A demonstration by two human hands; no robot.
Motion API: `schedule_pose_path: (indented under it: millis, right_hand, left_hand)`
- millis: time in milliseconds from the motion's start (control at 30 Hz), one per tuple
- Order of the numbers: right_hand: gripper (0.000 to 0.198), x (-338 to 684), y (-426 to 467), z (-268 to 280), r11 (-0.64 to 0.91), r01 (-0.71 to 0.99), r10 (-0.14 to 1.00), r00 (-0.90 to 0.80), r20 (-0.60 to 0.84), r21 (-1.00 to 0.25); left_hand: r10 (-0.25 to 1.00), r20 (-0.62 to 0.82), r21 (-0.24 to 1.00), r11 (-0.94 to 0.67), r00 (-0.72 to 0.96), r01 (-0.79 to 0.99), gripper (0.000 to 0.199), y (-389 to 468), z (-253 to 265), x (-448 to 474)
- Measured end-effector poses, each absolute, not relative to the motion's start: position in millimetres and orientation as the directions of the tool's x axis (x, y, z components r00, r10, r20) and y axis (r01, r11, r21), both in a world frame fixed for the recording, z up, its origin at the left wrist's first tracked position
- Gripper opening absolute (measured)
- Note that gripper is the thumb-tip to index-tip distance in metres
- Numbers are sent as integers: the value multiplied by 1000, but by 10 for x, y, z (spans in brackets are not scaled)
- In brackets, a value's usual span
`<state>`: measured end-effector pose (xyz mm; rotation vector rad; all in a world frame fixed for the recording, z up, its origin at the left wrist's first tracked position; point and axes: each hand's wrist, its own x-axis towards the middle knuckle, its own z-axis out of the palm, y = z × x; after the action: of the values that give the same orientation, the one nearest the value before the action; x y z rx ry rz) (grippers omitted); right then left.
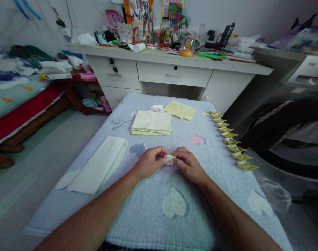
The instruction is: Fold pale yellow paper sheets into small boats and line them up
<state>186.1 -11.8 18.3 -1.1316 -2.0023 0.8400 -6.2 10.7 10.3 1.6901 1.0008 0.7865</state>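
Between my two hands, just over the cloth-covered table (148,195), is a small folded piece of pale paper (170,161). My left hand (151,161) pinches its left side between thumb and fingers. On its right side, my right hand (190,164) is closed on the paper too. Fingers cover part of the folds. Beyond my hands lies a stack of creased paper sheets (151,120), cream on top with yellow below. Behind it on the right are some yellow sheets (180,109), beside a crumpled white piece (156,108). A row of several folded yellow paper pieces (237,149) runs along the right edge.
A long folded stack of whitish paper (100,165) lies on the left of the table. A cluttered white desk (174,71) stands at the far end. To the right is a washing machine (300,125); a clear plastic bag (275,193) hangs by the table's right edge.
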Motion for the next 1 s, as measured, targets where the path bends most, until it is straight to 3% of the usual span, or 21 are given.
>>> schedule_pose_path:
  millis: [267,700,867,1000]
  right_hand:
    - [24,1860,-96,128,421,400,885,-378,272,-814]
    - [22,1828,-97,87,410,492,906,-319,279,-768]
    - [19,1804,-113,110,419,456,899,-329,288,-785]
    - [28,1783,-118,106,420,481,895,-363,261,-770]
  left_hand:
    - [893,27,955,-156,449,252,13,79,78,-44]
    - [913,102,903,-251,395,349,8,30,123,6]
    - [920,84,941,-200,382,275,11,41,129,-22]
    - [937,56,976,-124,345,178,14,42,121,-14]
